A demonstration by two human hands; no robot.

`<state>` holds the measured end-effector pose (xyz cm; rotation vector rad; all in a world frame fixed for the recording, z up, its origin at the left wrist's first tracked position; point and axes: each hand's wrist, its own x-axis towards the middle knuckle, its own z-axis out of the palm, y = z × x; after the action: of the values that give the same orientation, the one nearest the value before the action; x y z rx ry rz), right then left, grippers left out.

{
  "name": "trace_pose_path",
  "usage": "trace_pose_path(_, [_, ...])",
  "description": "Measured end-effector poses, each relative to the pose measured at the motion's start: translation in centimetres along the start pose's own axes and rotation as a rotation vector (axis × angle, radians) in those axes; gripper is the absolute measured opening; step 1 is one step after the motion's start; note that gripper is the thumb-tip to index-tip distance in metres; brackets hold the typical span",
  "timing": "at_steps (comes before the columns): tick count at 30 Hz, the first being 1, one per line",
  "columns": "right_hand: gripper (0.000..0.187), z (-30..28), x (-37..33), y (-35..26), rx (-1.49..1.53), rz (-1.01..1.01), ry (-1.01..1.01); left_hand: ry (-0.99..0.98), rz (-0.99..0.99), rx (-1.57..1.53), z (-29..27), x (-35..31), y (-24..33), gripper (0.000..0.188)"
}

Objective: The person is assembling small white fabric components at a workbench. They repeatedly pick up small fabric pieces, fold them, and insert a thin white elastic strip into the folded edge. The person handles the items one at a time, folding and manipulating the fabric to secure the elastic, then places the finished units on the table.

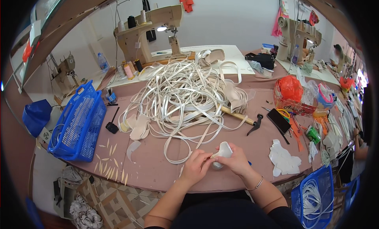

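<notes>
At the left end of the table [158, 177] stands a blue basket [87, 130] with pierced walls; what lies inside, I cannot tell well. In the middle is a large heap of pale strips [185, 98]. Before it, near the table's front edge, the left hand [196, 164] pinches a small white piece [225, 150] with its fingertips, and the right hand [236, 160] holds the same piece between thumb and fingers. Further right, a red carton [298, 109] contains a red plastic bag [290, 88]. Lower right, another blue basket [297, 205] contains loose white strips [312, 197].
</notes>
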<state>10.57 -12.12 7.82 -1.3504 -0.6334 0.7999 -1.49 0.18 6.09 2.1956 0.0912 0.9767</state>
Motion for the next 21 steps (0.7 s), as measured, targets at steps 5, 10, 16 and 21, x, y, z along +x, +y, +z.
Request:
trace_pose_path(5, [0.032,0.2,-0.3,-0.4,-0.207,0.028,0.022,0.003,0.128,0.151,0.0,0.1,-0.8,0.015])
trace_pose_path(10, [0.029,0.7,-0.5,0.1,-0.261,-0.020,0.074,0.053,0.087,0.161,0.5,0.1,-0.8,0.013])
trace_pose_path(16, [0.026,1.0,-0.2,1.0,-0.013,-0.035,0.070,0.219,-0.150,-0.042,2.2,-0.3,-0.4,0.007])
trace_pose_path(21, [0.028,0.7,0.2,2.0,0.249,0.047,0.024,0.295,-0.275,-0.200,2.9,-0.9,-0.8,0.006])
